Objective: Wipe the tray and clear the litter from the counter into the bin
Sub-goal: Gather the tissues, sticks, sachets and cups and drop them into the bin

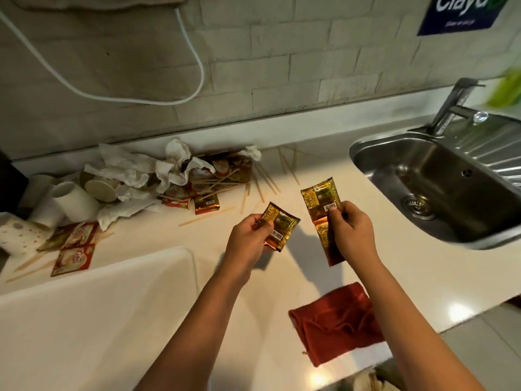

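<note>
Holding 2 gold sachets above the counter [282, 280]: left hand [248, 238] pinches the short sachet [282, 225], right hand [352, 235] pinches the long sachet [321, 204], its axis running away from the body. Litter pile [169, 176] lies far-left, nearer the left hand. Tray [84, 320] sits near-left; bin unseen.

A single wide-angle camera sits on the person's head, looking forward and steeply down over the white bench [282, 176]. It is close enough that both forearms run up from the bottom edge towards the middle of the picture. The tiled wall [282, 66] crosses the far side, its lines bowed by the lens. The sink [439, 176] lies at far right, the pile of litter [146, 176] at far left.
</note>
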Demonstrator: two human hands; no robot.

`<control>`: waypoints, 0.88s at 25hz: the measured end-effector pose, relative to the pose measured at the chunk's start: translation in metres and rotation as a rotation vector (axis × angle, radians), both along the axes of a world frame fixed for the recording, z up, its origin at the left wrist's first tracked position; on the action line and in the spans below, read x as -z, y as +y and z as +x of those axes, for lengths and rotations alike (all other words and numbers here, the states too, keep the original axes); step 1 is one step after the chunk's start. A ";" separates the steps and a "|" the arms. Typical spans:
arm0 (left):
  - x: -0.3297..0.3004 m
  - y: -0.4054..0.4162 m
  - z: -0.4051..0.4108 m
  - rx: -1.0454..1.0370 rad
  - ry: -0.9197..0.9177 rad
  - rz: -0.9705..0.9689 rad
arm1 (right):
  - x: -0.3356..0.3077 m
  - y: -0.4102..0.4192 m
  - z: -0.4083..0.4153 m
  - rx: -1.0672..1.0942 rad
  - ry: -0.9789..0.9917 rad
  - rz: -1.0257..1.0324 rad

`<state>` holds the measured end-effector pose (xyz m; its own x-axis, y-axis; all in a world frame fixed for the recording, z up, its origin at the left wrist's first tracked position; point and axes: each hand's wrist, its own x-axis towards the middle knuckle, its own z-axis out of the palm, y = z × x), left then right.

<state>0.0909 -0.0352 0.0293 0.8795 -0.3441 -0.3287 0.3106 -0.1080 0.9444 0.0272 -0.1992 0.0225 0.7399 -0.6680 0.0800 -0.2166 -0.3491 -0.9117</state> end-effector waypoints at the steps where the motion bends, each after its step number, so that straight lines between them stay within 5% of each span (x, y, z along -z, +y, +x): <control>1: 0.002 0.001 -0.010 0.006 -0.003 -0.001 | 0.003 0.002 -0.013 0.003 -0.008 0.005; 14: 0.013 -0.042 -0.145 0.001 0.064 -0.081 | 0.050 -0.052 -0.167 0.017 -0.079 0.038; 18: 0.041 -0.084 -0.213 0.252 0.081 0.025 | 0.094 -0.090 -0.237 0.230 -0.092 0.047; 22: 0.102 -0.102 -0.272 0.451 0.229 0.217 | 0.165 -0.111 -0.312 0.373 0.184 0.104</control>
<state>-0.1811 -0.1376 -0.0727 0.5582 -0.5737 -0.5994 0.3830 -0.4627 0.7996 -0.2847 -0.3103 -0.1427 0.4415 -0.8902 -0.1122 -0.4729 -0.1246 -0.8723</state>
